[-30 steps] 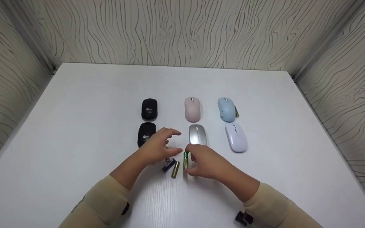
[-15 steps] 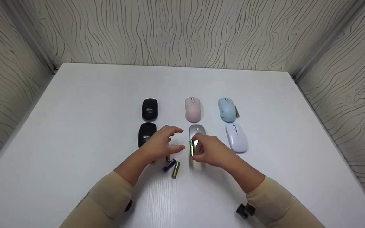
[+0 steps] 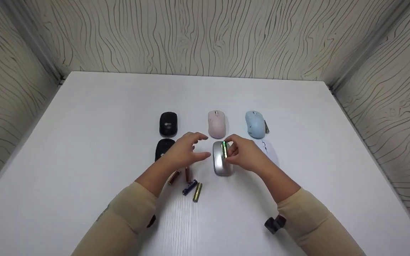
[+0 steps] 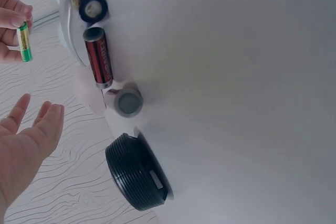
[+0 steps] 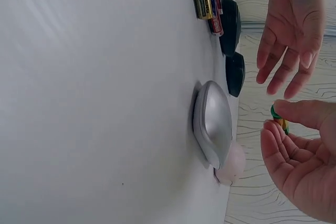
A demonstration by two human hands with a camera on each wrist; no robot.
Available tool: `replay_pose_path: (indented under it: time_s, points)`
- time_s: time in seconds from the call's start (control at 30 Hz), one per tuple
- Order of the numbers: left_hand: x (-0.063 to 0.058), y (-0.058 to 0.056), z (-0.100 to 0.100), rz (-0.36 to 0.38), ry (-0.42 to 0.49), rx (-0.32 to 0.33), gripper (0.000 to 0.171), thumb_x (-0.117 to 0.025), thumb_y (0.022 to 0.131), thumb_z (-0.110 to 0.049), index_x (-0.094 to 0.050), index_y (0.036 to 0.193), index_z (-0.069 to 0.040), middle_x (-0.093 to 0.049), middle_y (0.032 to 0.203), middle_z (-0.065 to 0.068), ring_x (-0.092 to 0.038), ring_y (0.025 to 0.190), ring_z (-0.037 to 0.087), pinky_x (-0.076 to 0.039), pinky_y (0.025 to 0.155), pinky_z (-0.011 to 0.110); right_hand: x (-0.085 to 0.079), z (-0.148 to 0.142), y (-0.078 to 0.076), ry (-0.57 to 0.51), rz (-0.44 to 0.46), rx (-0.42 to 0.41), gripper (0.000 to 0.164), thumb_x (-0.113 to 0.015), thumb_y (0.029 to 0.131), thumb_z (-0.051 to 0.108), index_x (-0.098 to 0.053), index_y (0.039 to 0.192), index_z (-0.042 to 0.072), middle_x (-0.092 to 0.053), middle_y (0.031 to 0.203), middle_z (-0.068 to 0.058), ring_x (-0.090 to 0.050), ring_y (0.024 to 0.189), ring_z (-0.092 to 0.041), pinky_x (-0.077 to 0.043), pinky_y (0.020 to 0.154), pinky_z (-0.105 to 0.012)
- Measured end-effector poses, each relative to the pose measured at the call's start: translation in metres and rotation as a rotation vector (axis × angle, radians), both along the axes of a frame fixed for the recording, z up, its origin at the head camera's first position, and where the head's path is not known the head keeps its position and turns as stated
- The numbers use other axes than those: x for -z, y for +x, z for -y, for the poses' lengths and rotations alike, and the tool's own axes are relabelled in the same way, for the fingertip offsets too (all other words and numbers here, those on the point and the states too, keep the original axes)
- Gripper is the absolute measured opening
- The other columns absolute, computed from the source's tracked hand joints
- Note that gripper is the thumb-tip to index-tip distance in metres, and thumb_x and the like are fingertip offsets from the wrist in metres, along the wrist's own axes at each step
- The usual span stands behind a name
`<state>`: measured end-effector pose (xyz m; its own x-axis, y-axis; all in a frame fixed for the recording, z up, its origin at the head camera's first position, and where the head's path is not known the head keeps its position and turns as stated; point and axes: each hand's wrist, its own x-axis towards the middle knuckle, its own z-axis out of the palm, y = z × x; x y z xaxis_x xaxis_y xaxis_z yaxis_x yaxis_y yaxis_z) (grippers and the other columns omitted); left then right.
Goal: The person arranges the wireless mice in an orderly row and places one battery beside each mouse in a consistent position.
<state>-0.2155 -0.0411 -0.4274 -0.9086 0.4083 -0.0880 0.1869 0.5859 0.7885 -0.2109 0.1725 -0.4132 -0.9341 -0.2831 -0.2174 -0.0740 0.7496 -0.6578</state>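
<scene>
My right hand [image 3: 245, 153] pinches a green and gold battery [image 3: 225, 150] between thumb and fingers. In the head view it overlaps the silver mouse [image 3: 220, 164]; the right wrist view shows it raised above the table. To the left, my left hand [image 3: 187, 151] holds nothing, its fingers and thumb spread, and partly hides the lower black mouse [image 3: 163, 146]. Below this hand lie a red battery [image 4: 98, 57], another reddish battery [image 3: 174, 177], a dark blue battery [image 3: 190, 187] and a gold battery [image 3: 197, 192].
A second black mouse [image 3: 168, 123], a pink mouse [image 3: 216, 124] and a blue mouse [image 3: 255, 124] form the back row. A battery [image 3: 266, 127] lies against the blue one. A white mouse [image 3: 269, 151] is partly behind my right hand. Patterned walls [image 3: 198, 39] enclose the table [image 3: 101, 117].
My right hand has lifted the green and gold battery and carried it forward and right, over the silver mouse. My left hand has shifted slightly forward and right, uncovering the reddish batteries.
</scene>
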Motion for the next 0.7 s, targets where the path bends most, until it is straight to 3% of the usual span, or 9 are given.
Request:
replay_pose_path:
  time_s: [0.3,0.5,0.7]
  points:
    - [-0.002,-0.019,-0.009,0.004,0.043,-0.042,0.053,-0.067,0.083,-0.031,-0.049,0.128,-0.011,-0.049,0.128,0.009,-0.047,0.118,0.027,-0.043,0.093,0.037,0.001,-0.01,-0.037,-0.045,0.034,0.116,0.049,-0.07,0.079,0.008,-0.048,0.123,0.012,-0.059,0.087,-0.006,-0.056,0.079,-0.017,-0.047,0.069,-0.027]
    - [-0.003,-0.038,-0.02,0.031,0.049,-0.099,0.052,-0.067,0.082,-0.032,-0.049,0.128,-0.014,-0.048,0.129,0.008,-0.048,0.117,0.024,-0.043,0.093,0.035,0.001,-0.011,-0.06,-0.024,0.024,0.138,0.048,-0.069,0.08,0.01,-0.047,0.123,0.012,-0.058,0.088,-0.007,-0.055,0.08,-0.019,-0.046,0.069,-0.028]
    - [0.003,-0.056,-0.027,0.057,0.098,-0.158,0.052,-0.066,0.083,-0.033,-0.05,0.127,-0.01,-0.049,0.129,0.011,-0.048,0.116,0.024,-0.042,0.093,0.035,0.003,-0.011,-0.078,0.01,0.007,0.155,0.05,-0.069,0.08,0.011,-0.046,0.124,0.011,-0.057,0.089,-0.007,-0.053,0.079,-0.019,-0.044,0.066,-0.028]
